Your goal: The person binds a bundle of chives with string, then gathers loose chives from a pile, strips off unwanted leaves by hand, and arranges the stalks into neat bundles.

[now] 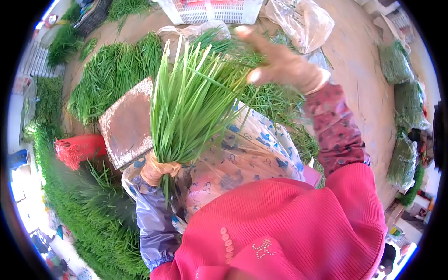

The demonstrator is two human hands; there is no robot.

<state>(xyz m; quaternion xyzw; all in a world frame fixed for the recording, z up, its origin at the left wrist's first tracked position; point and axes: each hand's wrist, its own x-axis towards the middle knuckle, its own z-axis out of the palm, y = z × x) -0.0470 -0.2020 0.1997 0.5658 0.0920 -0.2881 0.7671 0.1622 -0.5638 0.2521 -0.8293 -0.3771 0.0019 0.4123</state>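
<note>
- Head view, bunch of long green leaves [186,102]: held upright over the lap, beside the worn square board [126,126]; gathered narrow at the hand, fanned wide above, some pale stalk ends at the top.
- Left hand [157,169]: fingers closed round the narrow part of the bunch, a few leaf ends hanging below.
- Right hand [291,67]: raised beside the fan, fingers spread and apparently holding nothing (blurred, so finer detail cannot be told).
- Handling, as judged: light, limp towards the leaf tips, firmer at the pale stalks; perhaps slippery if damp, and easily bruised. Best held round the gathered part, snug but not crushing.
- Patterned plastic sheet [270,140]: thin, translucent, creased over the lap, with blue and pale motifs.
- Square board: flat, brown, its pale surface coating flaked at the edges.
- Red bundle [81,149]: cylindrical, frayed at one end (material uncertain).
- Crate [214,13]: white, rigid, slotted.
- Heap of greens [112,70]: loose, tangled, grass-like.
</note>
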